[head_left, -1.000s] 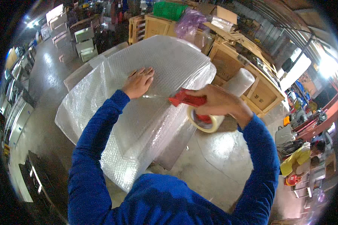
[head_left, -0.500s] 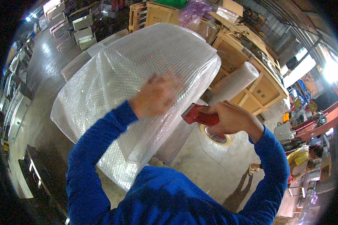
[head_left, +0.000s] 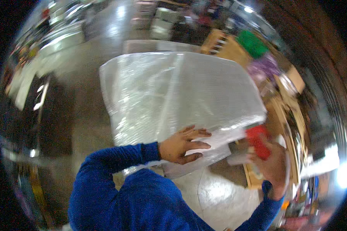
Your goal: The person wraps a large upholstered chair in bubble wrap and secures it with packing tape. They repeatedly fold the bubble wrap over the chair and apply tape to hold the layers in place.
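A large flat-topped item covered in clear bubble wrap (head_left: 204, 92) takes up the middle of the view. On its near edge rests my left hand (head_left: 185, 145), palm down with the fingers spread. My right hand (head_left: 273, 165) is wrapped round a red tape dispenser (head_left: 258, 140), held off the near right corner of the wrapped item. Motion smears this hand and the dispenser, so the tape roll is only partly made out. Below the wrap's near edge a grey side panel (head_left: 200, 163) shows.
Wooden crates (head_left: 254, 179) stand to the right, with purple plastic film (head_left: 264, 65) and a green item (head_left: 252, 43) beyond. Bare concrete floor (head_left: 219, 196) lies near me. Blurred pale units (head_left: 164, 23) stand at the far side, dark pieces (head_left: 50, 104) at the left.
My view has swung round to the left. My left hand has come down onto the wrap's near edge. My right hand, with the tape dispenser, has moved out toward the right corner.
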Available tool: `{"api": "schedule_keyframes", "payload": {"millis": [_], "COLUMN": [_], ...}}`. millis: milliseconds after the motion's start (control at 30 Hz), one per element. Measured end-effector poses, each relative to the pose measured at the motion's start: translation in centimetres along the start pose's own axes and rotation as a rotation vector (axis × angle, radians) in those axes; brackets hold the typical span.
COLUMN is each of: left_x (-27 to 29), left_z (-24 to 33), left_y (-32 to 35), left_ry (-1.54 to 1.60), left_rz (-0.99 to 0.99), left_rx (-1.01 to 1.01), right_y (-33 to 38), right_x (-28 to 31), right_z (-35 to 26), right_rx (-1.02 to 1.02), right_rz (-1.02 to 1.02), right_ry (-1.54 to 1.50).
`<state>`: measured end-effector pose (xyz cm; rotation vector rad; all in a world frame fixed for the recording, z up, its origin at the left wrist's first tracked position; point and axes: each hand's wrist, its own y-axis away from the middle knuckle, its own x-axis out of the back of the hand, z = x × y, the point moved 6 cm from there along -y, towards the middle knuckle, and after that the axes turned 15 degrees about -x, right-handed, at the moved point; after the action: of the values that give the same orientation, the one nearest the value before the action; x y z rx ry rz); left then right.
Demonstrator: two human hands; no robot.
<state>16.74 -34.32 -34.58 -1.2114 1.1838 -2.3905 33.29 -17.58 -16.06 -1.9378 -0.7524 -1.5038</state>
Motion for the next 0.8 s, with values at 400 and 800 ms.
{"api": "schedule_keyframes", "payload": {"millis": [400, 800], "left_x": [2.8, -2.7], "left_z": [6.1, 13.2], "left_y": [29.9, 28.3], "left_ry": [-0.476, 0.752], "left_rz": [0.876, 1.024], "left_rx": [1.394, 1.231], "right_y": [-16.5, 17.3], "right_x": [-12.7, -32.5], "right_z": [-2.2, -7.9], "right_rx": [0.406, 0.152], "right_rz": [0.613, -0.179], "right_ry": [0.493, -1.037]}}
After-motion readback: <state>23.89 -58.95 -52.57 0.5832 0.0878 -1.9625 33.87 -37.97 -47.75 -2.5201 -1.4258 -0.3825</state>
